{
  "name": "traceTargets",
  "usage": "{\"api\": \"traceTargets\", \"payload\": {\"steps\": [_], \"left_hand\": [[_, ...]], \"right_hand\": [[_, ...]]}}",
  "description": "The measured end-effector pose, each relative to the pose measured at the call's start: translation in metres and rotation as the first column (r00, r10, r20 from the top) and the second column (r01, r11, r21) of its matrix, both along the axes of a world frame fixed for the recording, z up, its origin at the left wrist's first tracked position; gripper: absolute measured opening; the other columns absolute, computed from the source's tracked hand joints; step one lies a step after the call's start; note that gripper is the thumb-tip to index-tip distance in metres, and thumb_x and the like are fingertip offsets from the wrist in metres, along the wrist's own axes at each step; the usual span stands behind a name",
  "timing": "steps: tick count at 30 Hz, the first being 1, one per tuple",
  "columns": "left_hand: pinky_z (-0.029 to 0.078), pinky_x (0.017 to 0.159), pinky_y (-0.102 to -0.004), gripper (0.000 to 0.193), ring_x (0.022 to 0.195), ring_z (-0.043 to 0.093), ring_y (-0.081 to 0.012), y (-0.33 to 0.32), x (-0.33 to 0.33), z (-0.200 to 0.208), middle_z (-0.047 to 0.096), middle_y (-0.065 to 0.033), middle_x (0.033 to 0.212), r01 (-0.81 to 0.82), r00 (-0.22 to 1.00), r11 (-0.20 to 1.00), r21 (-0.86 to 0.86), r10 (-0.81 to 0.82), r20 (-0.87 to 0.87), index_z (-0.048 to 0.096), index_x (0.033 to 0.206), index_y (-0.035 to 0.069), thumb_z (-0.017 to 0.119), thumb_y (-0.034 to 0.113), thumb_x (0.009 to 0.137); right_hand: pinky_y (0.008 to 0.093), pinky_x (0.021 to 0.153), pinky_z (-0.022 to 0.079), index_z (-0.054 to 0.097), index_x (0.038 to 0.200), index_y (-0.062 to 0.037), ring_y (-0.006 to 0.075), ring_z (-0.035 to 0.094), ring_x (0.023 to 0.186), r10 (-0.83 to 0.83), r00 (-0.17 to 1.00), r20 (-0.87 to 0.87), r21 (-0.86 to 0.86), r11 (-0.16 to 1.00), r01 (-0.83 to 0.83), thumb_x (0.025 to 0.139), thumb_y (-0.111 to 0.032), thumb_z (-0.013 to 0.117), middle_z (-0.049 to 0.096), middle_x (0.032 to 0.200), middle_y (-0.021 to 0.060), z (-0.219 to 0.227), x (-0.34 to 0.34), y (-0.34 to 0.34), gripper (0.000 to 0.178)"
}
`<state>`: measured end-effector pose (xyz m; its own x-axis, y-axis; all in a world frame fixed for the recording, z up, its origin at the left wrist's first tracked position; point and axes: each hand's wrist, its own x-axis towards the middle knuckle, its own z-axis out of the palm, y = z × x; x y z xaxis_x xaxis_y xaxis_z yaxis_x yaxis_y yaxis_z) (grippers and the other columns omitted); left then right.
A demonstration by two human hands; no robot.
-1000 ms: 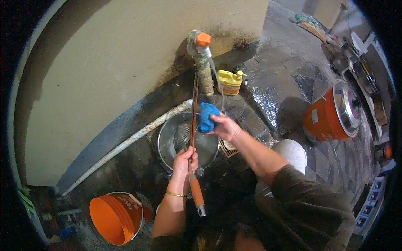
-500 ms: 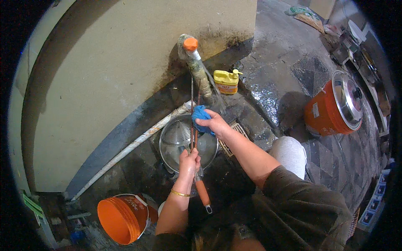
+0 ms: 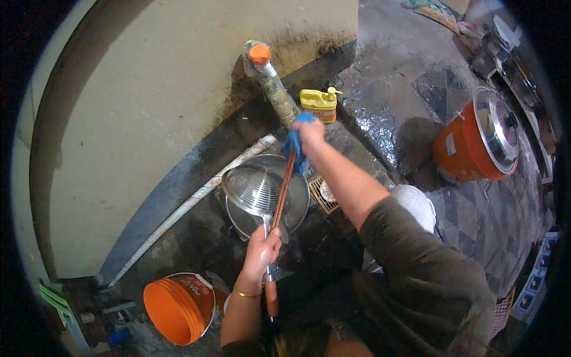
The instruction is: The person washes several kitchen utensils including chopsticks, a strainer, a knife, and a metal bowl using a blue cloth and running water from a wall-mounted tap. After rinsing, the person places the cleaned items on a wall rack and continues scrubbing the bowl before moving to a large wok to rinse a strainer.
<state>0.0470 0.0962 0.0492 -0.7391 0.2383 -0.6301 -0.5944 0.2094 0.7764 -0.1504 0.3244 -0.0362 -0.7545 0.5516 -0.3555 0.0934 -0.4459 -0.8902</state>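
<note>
My left hand (image 3: 262, 250) is closed around a pair of long brown chopsticks (image 3: 284, 189) and the shaft of a metal skimmer. The skimmer's perforated bowl (image 3: 254, 189) tilts over a round metal basin (image 3: 300, 202), and its orange handle grip (image 3: 271, 298) sticks out below my fist. Higher up, my right hand (image 3: 310, 135) grips a blue cloth (image 3: 292, 146) wrapped around the far end of the chopsticks, hiding their tips. Another flat metal piece (image 3: 284, 233) shows beside my left fingers; its kind is unclear.
A wrapped pipe with an orange cap (image 3: 260, 55) rises by the wall, near a yellow jug (image 3: 319, 106). A white pipe (image 3: 190, 205) runs along the wall base. An orange bucket (image 3: 172, 312) lies lower left; a lidded orange bucket (image 3: 461, 152) stands right. A floor drain (image 3: 321, 199) adjoins the basin.
My right hand has slid the blue cloth up and away along the chopsticks to their far end. The chopsticks have come together and lean right; the skimmer bowl has turned into clearer view.
</note>
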Motion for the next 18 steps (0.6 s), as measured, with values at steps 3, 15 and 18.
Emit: {"api": "traceTargets", "payload": {"steps": [3,15,18], "left_hand": [[0.023,0.033,-0.0217,0.016,0.037,0.033,-0.0056,-0.005,0.002,0.005,0.042,0.0015,0.055,0.013,1.0,0.999,0.047,-0.013,0.012,0.048,0.086,0.006,0.049,0.019,0.094],[0.026,0.035,-0.021,0.016,0.04,0.036,-0.0059,0.02,-0.029,-0.023,0.044,0.002,0.058,-0.059,0.998,0.998,-0.034,0.059,-0.018,0.047,0.082,0.009,0.053,0.02,0.092],[0.026,0.035,-0.0208,0.014,0.042,0.036,-0.0056,0.008,-0.018,-0.015,0.044,0.0023,0.058,-0.036,0.999,0.998,-0.043,0.035,-0.03,0.048,0.084,0.009,0.054,0.02,0.091]], "right_hand": [[0.0381,0.061,0.049,0.056,0.086,-0.0008,0.0215,0.058,0.068,-0.122,0.992,0.036,-0.106,0.986,0.125,0.061,-0.002,0.073,0.06,0.076,0.0085,0.009,-0.03,0.029,0.031],[0.0355,0.072,0.048,0.053,0.098,-0.003,0.0205,0.058,0.079,-0.012,0.999,0.032,0.152,0.988,0.007,0.06,-0.004,0.072,0.059,0.088,0.009,-0.029,0.026,-0.047,0.042],[0.0375,0.069,0.048,0.055,0.089,-0.0019,0.0219,0.058,0.074,-0.116,0.99,0.08,0.129,0.986,0.105,0.059,-0.003,0.071,0.06,0.083,0.0086,-0.021,-0.018,0.004,0.034]]}}
